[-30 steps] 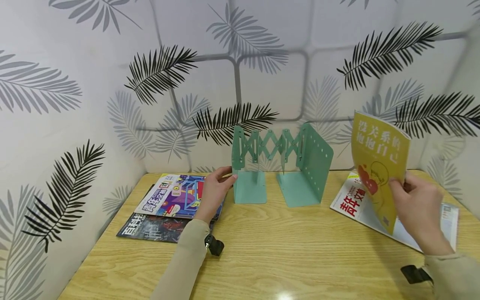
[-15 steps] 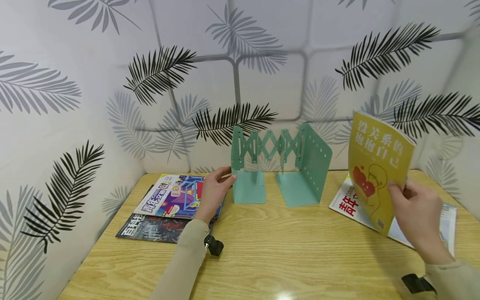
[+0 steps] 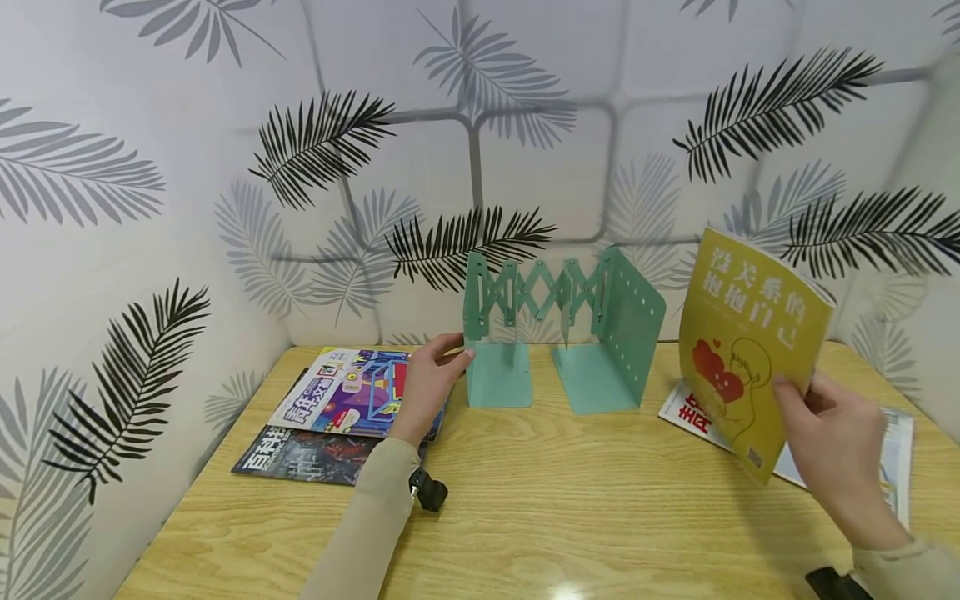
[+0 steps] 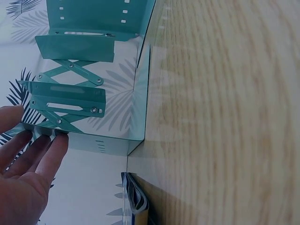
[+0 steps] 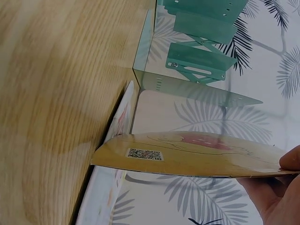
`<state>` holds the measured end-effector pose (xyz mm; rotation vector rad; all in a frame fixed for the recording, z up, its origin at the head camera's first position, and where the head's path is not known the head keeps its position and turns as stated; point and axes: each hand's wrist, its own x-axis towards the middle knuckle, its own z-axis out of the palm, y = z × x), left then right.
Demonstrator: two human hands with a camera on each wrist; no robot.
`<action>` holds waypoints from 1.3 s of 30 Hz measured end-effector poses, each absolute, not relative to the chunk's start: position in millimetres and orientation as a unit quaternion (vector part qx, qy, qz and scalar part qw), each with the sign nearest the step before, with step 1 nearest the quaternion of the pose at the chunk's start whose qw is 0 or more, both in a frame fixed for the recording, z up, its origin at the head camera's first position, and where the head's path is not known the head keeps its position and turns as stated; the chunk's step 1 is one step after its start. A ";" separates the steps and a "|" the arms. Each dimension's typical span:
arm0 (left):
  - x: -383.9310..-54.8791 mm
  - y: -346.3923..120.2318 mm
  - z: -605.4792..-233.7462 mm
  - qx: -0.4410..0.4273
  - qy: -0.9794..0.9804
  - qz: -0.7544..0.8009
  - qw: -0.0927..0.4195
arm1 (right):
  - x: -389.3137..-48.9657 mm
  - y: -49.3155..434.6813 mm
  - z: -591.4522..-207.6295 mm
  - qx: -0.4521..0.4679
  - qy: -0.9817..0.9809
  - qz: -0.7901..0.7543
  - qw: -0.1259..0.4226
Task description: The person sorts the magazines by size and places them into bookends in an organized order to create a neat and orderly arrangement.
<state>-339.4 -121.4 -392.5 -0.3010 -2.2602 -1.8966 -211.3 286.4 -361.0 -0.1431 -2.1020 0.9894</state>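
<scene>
A green expandable metal bookend (image 3: pixel 622 329) stands upright at the back of the table, with scissor links (image 3: pixel 540 290) between its end panels. My left hand (image 3: pixel 429 387) pinches the left end panel (image 4: pixel 108 144), its thumb inside and its fingers outside in the left wrist view. On the right, my right hand (image 3: pixel 840 454) grips the right edge of a yellow magazine (image 3: pixel 750 350), thumb on the front cover. That magazine is raised and tilted, with a heart drawing facing me. Beneath it, a white magazine (image 3: pixel 896 467) lies partly hidden on the table.
Left of the bookend, a purple magazine (image 3: pixel 356 392) lies over a dark magazine (image 3: pixel 311 454). My left forearm reaches just beside them. A leaf-patterned wall (image 3: pixel 360 50) rises behind the wooden table (image 3: pixel 570 500).
My right hand has moved slightly down toward me, and the yellow magazine has shifted left and turned its cover more toward me. The left hand and the bookend have not visibly moved.
</scene>
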 end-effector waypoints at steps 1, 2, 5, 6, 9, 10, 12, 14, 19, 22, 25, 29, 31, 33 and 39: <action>-338.6 -121.2 -390.9 -0.100 -0.761 -0.635 0.087 | -210.6 286.0 -361.1 -0.057 -0.827 0.393 0.397; -337.0 -120.7 -388.6 -0.100 -0.762 -0.634 0.086 | -209.8 285.8 -361.2 -0.055 -0.826 0.396 0.398; -326.8 -118.8 -376.8 -0.099 -0.767 -0.629 0.084 | -207.5 285.4 -361.6 -0.054 -0.822 0.403 0.399; -323.1 -118.2 -372.9 -0.098 -0.768 -0.627 0.083 | -206.7 285.3 -361.4 -0.053 -0.821 0.405 0.399; -312.9 -116.5 -363.4 -0.099 -0.771 -0.624 0.087 | -203.9 284.6 -361.3 -0.050 -0.818 0.410 0.401; -311.5 -116.4 -362.3 -0.099 -0.770 -0.624 0.086 | -202.6 284.2 -361.3 -0.049 -0.817 0.412 0.402; -309.6 -116.2 -361.2 -0.100 -0.769 -0.625 0.086 | -200.0 282.9 -361.3 -0.049 -0.816 0.412 0.401; -309.6 -116.7 -361.5 -0.101 -0.768 -0.627 0.086 | -197.5 281.9 -362.0 -0.051 -0.817 0.414 0.399; -332.3 -121.3 -384.7 -0.100 -0.761 -0.636 0.087 | -192.4 279.3 -362.9 -0.050 -0.816 0.416 0.399; -340.6 -122.2 -394.6 -0.098 -0.759 -0.636 0.094 | -188.7 277.0 -362.0 -0.050 -0.817 0.413 0.399; -339.5 -121.7 -394.9 -0.096 -0.761 -0.635 0.096 | -184.6 274.5 -360.5 -0.055 -0.823 0.404 0.396; -339.3 -121.5 -395.4 -0.096 -0.761 -0.635 0.096 | -179.9 271.8 -358.6 -0.063 -0.829 0.397 0.388; -339.6 -121.6 -395.5 -0.095 -0.761 -0.635 0.094 | -177.5 270.9 -358.2 -0.064 -0.831 0.397 0.383; -340.2 -121.7 -395.3 -0.095 -0.761 -0.635 0.092 | -175.1 270.6 -358.4 -0.062 -0.833 0.399 0.378; -331.2 -120.0 -383.7 -0.092 -0.765 -0.631 0.083 | -167.9 270.0 -360.8 -0.060 -0.839 0.402 0.362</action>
